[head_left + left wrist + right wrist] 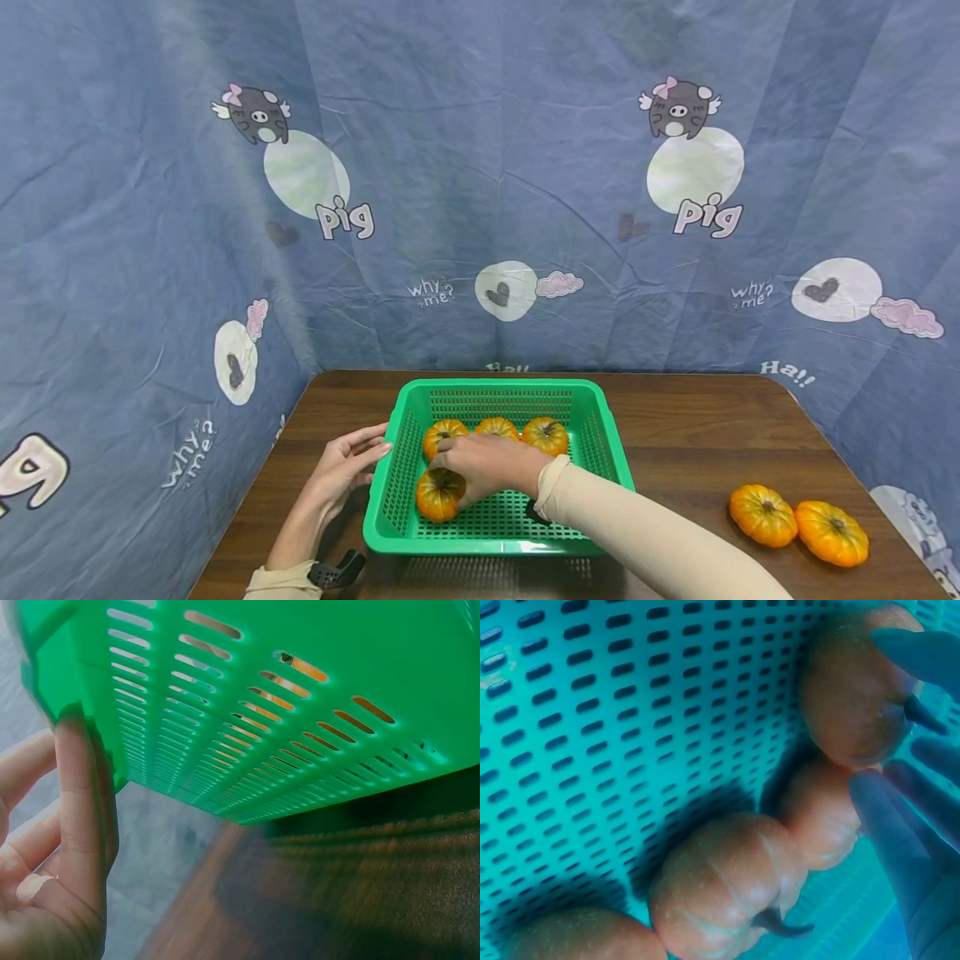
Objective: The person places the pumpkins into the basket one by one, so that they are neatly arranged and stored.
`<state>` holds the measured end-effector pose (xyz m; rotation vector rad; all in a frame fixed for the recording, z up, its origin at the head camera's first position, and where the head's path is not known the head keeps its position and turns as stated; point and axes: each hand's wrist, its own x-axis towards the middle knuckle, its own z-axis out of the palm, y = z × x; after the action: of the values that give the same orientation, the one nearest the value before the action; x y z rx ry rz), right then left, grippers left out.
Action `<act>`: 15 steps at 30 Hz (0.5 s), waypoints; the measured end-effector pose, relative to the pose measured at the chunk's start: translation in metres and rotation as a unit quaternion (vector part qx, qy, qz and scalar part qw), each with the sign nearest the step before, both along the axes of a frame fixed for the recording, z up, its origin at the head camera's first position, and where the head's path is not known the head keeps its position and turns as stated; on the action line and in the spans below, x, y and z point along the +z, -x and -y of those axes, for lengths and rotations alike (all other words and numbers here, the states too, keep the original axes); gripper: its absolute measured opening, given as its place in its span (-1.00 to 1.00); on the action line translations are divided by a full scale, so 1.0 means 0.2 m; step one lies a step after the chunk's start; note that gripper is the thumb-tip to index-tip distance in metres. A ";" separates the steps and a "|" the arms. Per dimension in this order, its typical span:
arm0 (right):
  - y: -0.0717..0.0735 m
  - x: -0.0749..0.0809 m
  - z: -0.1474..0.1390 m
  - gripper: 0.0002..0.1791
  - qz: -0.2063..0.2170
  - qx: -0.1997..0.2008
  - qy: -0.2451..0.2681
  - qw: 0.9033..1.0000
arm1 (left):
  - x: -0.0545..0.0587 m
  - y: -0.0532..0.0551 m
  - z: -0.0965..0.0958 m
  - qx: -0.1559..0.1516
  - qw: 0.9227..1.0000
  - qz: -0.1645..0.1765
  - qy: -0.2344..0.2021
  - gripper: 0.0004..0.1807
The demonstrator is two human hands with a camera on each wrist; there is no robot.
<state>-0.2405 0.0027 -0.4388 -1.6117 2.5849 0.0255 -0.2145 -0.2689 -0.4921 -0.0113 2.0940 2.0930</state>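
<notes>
A green plastic basket (495, 547) with slotted walls stands on the table. Three small orange pumpkins line its far side, among them a right one (546, 435), a middle one (497, 427) and a left one (444, 433). Inside at the near left is another pumpkin (438, 497). My right hand (487, 464) reaches in and grips this one, thumb and fingers on opposite sides of it; the right wrist view shows the fingertips (866, 784) against its skin. My left hand (341, 467) is at the basket's left side, fingers fairly straight and touching near the rim.
Two more orange pumpkins lie side by side on the table to the right, a left one (763, 516) and a right one (832, 533). The brown wooden table (690, 433) ends at a blue curtain (450, 167) printed with pigs, behind and at both sides.
</notes>
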 end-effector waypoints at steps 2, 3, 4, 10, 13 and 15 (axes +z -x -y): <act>0.00 0.01 -0.01 -0.32 0.007 0.001 0.003 1.000 | 0.00 0.00 0.00 0.001 1.000 0.000 -0.001 -0.36; 0.00 0.02 -0.02 -0.31 0.009 0.002 0.004 1.000 | 0.00 0.00 0.00 0.002 1.000 0.000 -0.002 -0.36; 0.00 0.02 -0.03 -0.30 0.007 0.002 0.003 1.000 | 0.00 0.00 0.00 0.001 1.000 0.000 -0.003 -0.36; 0.00 0.05 -0.08 -0.26 0.005 0.000 0.006 1.000 | 0.00 0.00 0.00 0.000 1.000 0.000 -0.004 -0.36; 0.00 0.08 -0.11 -0.26 0.016 -0.012 0.010 1.000 | -0.01 0.00 0.00 0.000 1.000 -0.001 -0.003 -0.36; 0.00 0.10 -0.13 -0.26 0.023 -0.024 0.010 0.999 | -0.01 0.00 0.00 0.000 1.000 -0.002 -0.004 -0.36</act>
<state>-0.2401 0.0286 -0.4190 -1.5390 2.5963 -0.0405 -0.2148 -0.2684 -0.4944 -0.0072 2.0881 2.1027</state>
